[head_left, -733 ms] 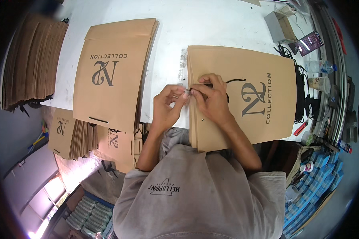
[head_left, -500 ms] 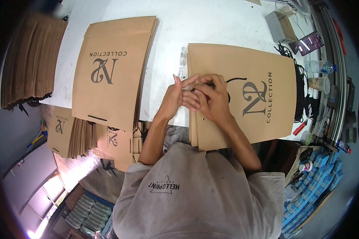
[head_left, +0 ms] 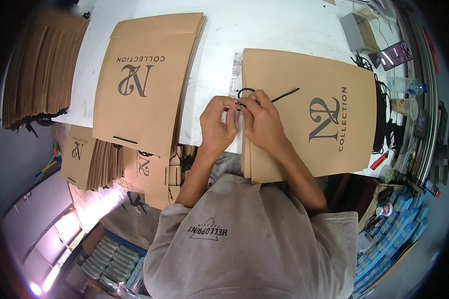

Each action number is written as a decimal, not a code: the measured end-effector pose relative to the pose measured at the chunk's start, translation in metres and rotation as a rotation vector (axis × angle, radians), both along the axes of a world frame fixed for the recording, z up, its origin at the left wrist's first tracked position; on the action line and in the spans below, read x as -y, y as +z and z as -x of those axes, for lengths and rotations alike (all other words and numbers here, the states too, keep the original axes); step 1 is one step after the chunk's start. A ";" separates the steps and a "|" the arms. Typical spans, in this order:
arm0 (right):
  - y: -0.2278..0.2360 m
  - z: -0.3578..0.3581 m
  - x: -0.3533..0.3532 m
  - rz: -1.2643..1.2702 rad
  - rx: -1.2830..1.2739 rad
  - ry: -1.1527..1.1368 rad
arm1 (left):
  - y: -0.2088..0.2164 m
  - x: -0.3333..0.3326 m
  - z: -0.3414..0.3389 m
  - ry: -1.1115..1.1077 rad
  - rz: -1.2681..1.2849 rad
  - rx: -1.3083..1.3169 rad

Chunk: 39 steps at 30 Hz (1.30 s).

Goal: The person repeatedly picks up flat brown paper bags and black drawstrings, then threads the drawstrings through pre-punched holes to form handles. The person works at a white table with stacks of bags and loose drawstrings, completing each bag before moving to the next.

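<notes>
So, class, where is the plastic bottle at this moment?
In the head view, the plastic bottle is near the right end of the white table, between the phone above it and the cup below it.

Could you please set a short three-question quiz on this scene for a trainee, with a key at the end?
1. True or false: the left hand and the right hand are close together at the left edge of the right-hand stack of brown paper bags.

2. Multiple choice: what colour is the cord at the right hand?
A) white
B) black
C) red

3. Short answer: which is nearer the top of the picture, the grey box or the red tool?

Key: 1. True. 2. B. 3. The grey box.
</notes>
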State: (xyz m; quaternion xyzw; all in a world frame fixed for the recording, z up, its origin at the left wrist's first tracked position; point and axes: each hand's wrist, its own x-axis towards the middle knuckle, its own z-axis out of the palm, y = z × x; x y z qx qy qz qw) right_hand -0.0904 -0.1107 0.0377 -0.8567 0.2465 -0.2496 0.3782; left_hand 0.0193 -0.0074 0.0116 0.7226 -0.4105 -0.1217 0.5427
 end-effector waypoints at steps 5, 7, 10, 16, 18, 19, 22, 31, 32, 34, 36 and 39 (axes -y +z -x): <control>0.004 0.011 0.018 -0.345 -0.008 0.047 | 0.002 0.003 -0.006 -0.090 0.121 -0.298; 0.008 0.014 0.022 -0.541 -0.021 0.019 | 0.003 0.004 -0.005 -0.133 0.131 -0.419; -0.003 0.017 0.024 -0.621 0.040 -0.015 | -0.005 0.008 -0.007 -0.224 0.163 -0.418; -0.002 0.018 0.026 -0.700 0.124 0.051 | -0.011 0.014 0.009 -0.121 0.205 -0.517; -0.002 0.020 0.025 -0.841 0.209 0.009 | -0.005 0.014 0.012 -0.091 0.196 -0.627; -0.002 0.021 0.025 -0.911 0.253 -0.012 | -0.003 0.013 0.012 -0.120 0.209 -0.670; 0.011 0.021 0.026 -0.450 -0.067 0.077 | -0.001 0.005 0.007 -0.159 0.228 -0.739; -0.003 0.006 0.022 0.215 -0.093 -0.034 | 0.033 -0.023 0.002 -0.135 0.355 -0.732; -0.002 0.007 0.022 0.126 -0.107 -0.013 | 0.029 -0.021 0.003 -0.089 0.366 -0.723; -0.001 0.013 0.020 -0.050 -0.135 0.026 | 0.021 -0.014 0.006 0.000 0.388 -0.705; 0.022 0.025 0.038 -0.014 -0.030 0.014 | 0.007 -0.011 0.001 0.051 0.249 -0.638; 0.042 0.052 0.091 0.504 -0.313 -0.029 | -0.008 -0.008 -0.008 0.184 0.142 -0.447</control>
